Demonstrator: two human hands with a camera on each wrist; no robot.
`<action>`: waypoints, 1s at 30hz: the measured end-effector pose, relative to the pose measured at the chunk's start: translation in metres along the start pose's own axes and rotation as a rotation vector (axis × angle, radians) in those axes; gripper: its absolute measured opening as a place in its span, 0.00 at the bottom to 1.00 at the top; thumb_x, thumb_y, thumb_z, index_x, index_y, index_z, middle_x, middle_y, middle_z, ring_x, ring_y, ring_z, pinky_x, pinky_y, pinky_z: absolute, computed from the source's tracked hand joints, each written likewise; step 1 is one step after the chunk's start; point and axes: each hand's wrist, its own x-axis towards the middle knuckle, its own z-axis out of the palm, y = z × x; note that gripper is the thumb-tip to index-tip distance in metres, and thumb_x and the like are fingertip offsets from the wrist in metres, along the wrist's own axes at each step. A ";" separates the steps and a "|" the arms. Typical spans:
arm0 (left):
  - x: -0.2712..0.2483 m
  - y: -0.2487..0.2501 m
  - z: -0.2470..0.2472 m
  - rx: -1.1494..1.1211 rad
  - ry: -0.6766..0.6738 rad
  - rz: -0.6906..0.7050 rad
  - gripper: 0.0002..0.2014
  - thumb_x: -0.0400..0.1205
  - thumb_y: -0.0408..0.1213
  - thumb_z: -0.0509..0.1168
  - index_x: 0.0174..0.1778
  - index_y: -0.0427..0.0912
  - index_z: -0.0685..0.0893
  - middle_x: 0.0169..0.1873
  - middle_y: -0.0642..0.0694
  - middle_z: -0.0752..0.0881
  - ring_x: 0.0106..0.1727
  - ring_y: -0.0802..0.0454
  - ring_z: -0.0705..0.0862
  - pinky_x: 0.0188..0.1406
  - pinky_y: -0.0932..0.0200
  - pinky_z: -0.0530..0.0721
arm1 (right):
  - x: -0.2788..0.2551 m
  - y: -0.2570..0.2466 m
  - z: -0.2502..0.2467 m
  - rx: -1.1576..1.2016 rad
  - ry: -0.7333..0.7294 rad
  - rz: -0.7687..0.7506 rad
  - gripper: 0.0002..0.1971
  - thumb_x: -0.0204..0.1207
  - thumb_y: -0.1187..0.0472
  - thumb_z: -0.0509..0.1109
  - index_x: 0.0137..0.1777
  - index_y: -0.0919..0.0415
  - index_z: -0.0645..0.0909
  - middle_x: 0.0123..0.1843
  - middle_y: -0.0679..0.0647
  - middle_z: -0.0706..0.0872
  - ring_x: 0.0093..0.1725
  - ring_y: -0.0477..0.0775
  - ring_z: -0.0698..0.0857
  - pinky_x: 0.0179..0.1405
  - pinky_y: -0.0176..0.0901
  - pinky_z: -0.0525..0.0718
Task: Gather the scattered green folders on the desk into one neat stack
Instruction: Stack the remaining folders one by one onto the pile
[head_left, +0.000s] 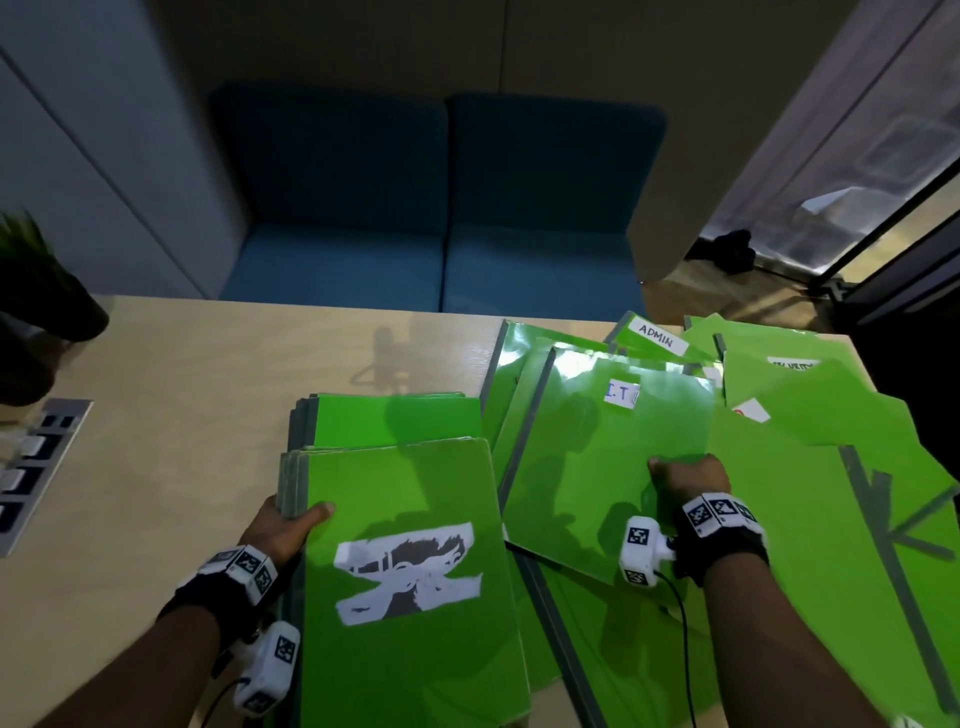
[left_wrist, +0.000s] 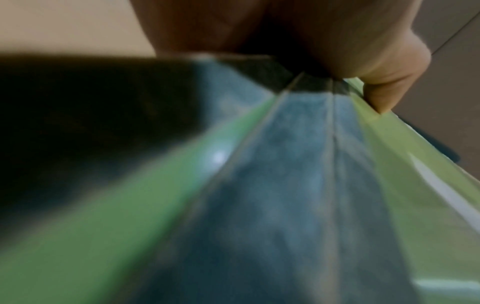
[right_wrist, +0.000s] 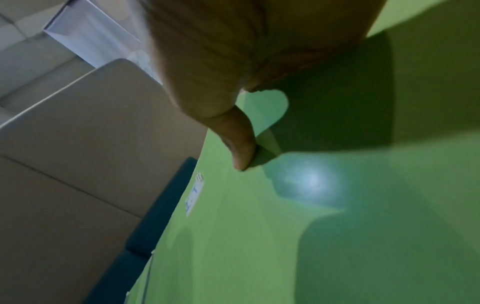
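Note:
A stack of green folders (head_left: 410, 571) lies in front of me on the desk, its top one bearing a white and black sticker. My left hand (head_left: 291, 525) grips the stack's grey spine edge (left_wrist: 298, 185), thumb on top. A second pile of green folders (head_left: 395, 421) lies just behind it. To the right, scattered green folders (head_left: 810, 519) overlap each other. My right hand (head_left: 688, 478) pinches the near right edge of the folder labelled "I.T" (head_left: 597, 457), thumb (right_wrist: 241, 144) on its cover (right_wrist: 259, 236), fingers hidden beneath.
A folder labelled "ADMIN" (head_left: 655, 335) sits at the desk's far right. A potted plant (head_left: 36, 306) and a socket panel (head_left: 31, 467) stand at the left of the wooden desk (head_left: 182, 405). A blue sofa (head_left: 436, 208) is behind the desk.

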 end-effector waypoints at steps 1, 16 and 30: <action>-0.002 0.002 0.000 -0.003 0.002 -0.002 0.18 0.76 0.41 0.75 0.57 0.37 0.78 0.44 0.38 0.85 0.45 0.41 0.83 0.50 0.52 0.80 | -0.002 -0.002 0.002 0.035 0.016 0.007 0.39 0.60 0.51 0.82 0.68 0.68 0.74 0.59 0.65 0.84 0.53 0.65 0.85 0.55 0.58 0.86; -0.002 0.001 0.001 0.008 0.013 0.009 0.17 0.77 0.40 0.74 0.55 0.39 0.77 0.44 0.38 0.84 0.43 0.43 0.82 0.44 0.55 0.77 | -0.076 -0.173 -0.082 -0.875 -0.048 -0.925 0.21 0.68 0.50 0.81 0.60 0.52 0.85 0.54 0.57 0.88 0.55 0.61 0.86 0.49 0.47 0.78; 0.007 -0.005 0.000 0.000 -0.019 0.019 0.17 0.76 0.41 0.75 0.56 0.41 0.79 0.48 0.37 0.86 0.49 0.39 0.84 0.53 0.51 0.80 | 0.002 -0.068 -0.053 -0.116 0.020 -0.358 0.27 0.70 0.58 0.80 0.68 0.60 0.77 0.59 0.63 0.88 0.49 0.62 0.88 0.52 0.57 0.88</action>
